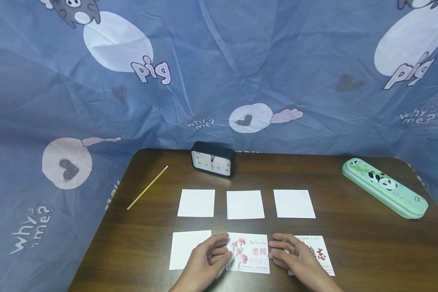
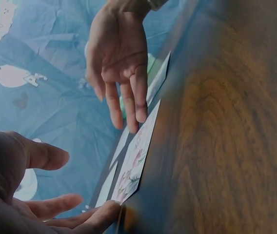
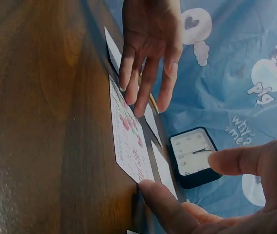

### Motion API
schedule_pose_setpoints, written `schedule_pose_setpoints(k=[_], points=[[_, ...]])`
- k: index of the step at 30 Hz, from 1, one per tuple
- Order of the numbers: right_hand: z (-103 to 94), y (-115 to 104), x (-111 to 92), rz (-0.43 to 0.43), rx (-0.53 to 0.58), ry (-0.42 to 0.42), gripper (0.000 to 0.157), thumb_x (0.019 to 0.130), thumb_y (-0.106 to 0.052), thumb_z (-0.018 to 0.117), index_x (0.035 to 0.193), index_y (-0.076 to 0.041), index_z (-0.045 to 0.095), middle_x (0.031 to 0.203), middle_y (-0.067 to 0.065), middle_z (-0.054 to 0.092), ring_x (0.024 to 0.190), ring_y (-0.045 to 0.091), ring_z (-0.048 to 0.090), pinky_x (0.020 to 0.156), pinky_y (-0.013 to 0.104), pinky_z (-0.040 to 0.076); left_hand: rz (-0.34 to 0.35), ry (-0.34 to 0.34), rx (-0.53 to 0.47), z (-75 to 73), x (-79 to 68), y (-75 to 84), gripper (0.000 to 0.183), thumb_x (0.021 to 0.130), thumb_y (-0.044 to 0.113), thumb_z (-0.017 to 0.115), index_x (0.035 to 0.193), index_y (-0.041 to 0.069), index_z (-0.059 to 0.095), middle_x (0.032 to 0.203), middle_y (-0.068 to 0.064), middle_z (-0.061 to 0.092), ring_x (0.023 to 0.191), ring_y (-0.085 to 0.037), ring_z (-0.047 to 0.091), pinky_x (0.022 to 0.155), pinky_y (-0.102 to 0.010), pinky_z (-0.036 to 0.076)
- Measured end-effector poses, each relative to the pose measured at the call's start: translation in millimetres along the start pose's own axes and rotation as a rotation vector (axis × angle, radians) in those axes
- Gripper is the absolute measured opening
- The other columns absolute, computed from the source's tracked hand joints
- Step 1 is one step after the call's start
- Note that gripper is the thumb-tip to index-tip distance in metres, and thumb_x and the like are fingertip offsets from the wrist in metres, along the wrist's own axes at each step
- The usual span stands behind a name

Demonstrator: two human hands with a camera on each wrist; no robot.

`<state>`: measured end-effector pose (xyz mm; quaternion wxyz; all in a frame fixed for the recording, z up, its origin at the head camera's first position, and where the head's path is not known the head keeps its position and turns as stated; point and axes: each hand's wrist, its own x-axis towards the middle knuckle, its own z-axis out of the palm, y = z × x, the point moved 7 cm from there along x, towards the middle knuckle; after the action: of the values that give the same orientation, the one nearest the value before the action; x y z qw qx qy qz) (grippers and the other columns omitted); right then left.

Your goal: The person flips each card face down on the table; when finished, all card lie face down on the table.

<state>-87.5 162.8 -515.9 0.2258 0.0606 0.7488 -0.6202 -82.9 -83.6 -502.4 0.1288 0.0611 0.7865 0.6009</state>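
Flower card: lay, flat as far as could be told, on the brown table (image 1: 105, 251), between the two hands; taken as landmark.
Long axis of flower card (image 1: 247, 252): ran left to right, hand to hand, short edges toward the fingertips.
Left hand (image 1: 206, 261): at the flower card's left edge, so the card lay to its right; fingers loosely bent, thumb well apart, nothing grasped.
Right hand (image 1: 297, 259): at the flower card's right edge, card to its left; fingers relaxed, thumb apart, no grip.
Nearer hand: neither, clearly; both sat right by an edge.
Contact: right fingertip seemed to meet a corner of the flower card; left side, could not tell.
Blank near card (image 1: 182, 249): left of the flower card, partly behind left hand.
Red-lettered card (image 1: 322, 255): right of the flower card, partly covered by right hand.
Three blank cards (image 1: 245, 205): in a row beyond the flower card.
Clock (image 1: 211, 163): farther beyond it, slightly left.
Pencil (image 1: 147, 187): beyond it, well left.
Pencil case (image 1: 383, 187): beyond it, well right.
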Motion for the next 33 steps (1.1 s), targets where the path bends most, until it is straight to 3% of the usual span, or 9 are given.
schedule_pose_setpoints(k=[11,17,21,26,33], points=[[3.3,6,3,0.062,0.157,0.025,0.059,0.104,-0.013,0.059,0.152,0.010,0.035,0.148,0.034,0.052,0.116,0.028,0.071,0.091,0.038,0.065,-0.026,0.013,0.001,3.0,0.6,-3.0,0.050,0.096,0.021,0.074,0.138,-0.003,0.060,0.139,-0.026,0.064,0.119,-0.037,0.071,0.093,-0.029,0.063],[2.6,2,4,0.047,0.149,0.065,0.057,0.103,-0.013,0.060,0.151,0.008,0.039,0.146,0.032,0.056,0.114,0.024,0.068,0.088,0.036,0.065,-0.019,0.017,-0.009,5.3,0.3,-1.5,0.051,0.095,0.020,0.075,0.138,-0.003,0.059,0.139,-0.027,0.063,0.118,-0.037,0.071,0.091,-0.024,0.062],[3.1,-7,6,0.003,0.159,0.024,0.054,0.104,-0.015,0.060,0.149,0.010,0.043,0.141,0.027,0.062,0.109,0.017,0.068,0.089,0.029,0.064,-0.010,-0.006,0.014,8.7,0.6,2.8,0.050,0.096,0.022,0.075,0.138,0.000,0.060,0.137,-0.025,0.064,0.117,-0.035,0.071,0.092,-0.023,0.062],[8.8,-18,11,-0.060,0.174,-0.039,0.047,0.105,-0.013,0.057,0.142,0.014,0.047,0.129,0.021,0.071,0.101,0.011,0.072,0.090,0.025,0.063,-0.002,-0.042,0.080,13.9,1.2,9.5,0.052,0.099,0.034,0.072,0.140,0.005,0.060,0.138,-0.020,0.065,0.118,-0.035,0.070,0.093,-0.030,0.063],[26.2,-19,17,-0.031,0.171,-0.084,0.040,0.103,-0.010,0.058,0.134,0.015,0.051,0.114,0.014,0.076,0.099,0.014,0.074,0.088,0.025,0.063,-0.030,-0.087,0.106,17.6,-0.7,15.4,0.053,0.103,0.044,0.064,0.145,0.012,0.058,0.143,-0.017,0.063,0.125,-0.036,0.067,0.092,-0.034,0.064]])
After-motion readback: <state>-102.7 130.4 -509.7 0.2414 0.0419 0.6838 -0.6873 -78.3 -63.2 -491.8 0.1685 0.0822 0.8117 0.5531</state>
